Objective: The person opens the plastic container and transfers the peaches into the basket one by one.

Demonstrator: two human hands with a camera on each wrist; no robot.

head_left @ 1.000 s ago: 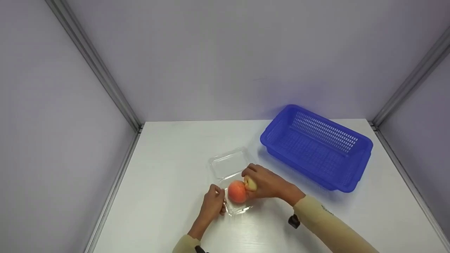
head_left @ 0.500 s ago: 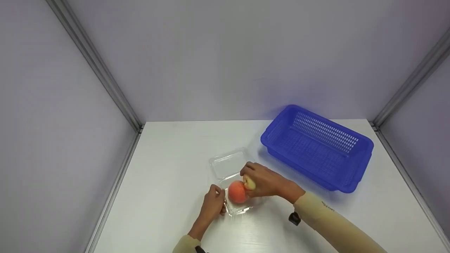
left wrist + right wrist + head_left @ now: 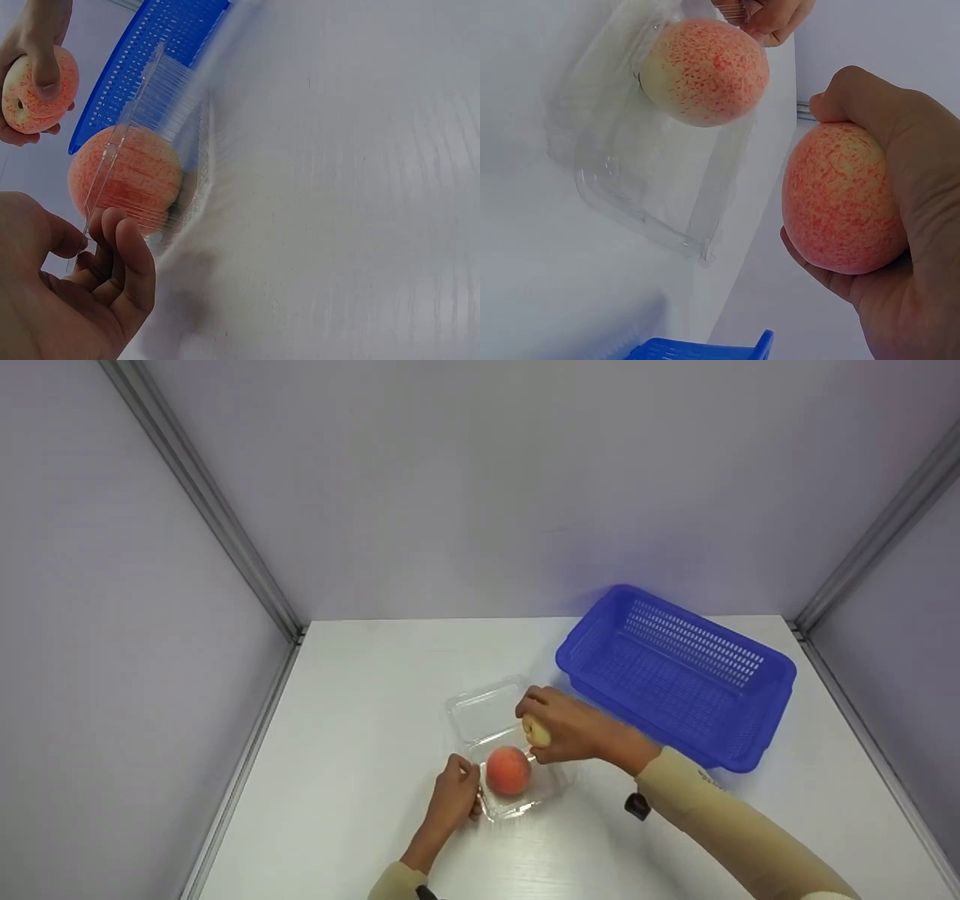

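My left hand [image 3: 453,795] pinches the left rim of a clear plastic clamshell box [image 3: 544,791] between thumb and fingers. Inside the box's base sits one peach [image 3: 508,771], reddish-orange with a pale side. The box's lid [image 3: 487,714] lies folded back, away from me. Up over the far right part of the box, my right hand [image 3: 576,727] grips a second peach [image 3: 844,199]. In the left wrist view this held peach [image 3: 30,97] shows its pale stem end, apart from the peach in the box.
A blue plastic basket [image 3: 637,705] with slotted walls stands at the back right, close to my right forearm. White table [image 3: 360,720] lies left of the box. Grey walls with metal corner frames [image 3: 225,536] enclose the table at the back and sides.
My right hand has lifted away from the box, moving back and up with its peach, which has separated from the other one. The left hand stays at the box rim.
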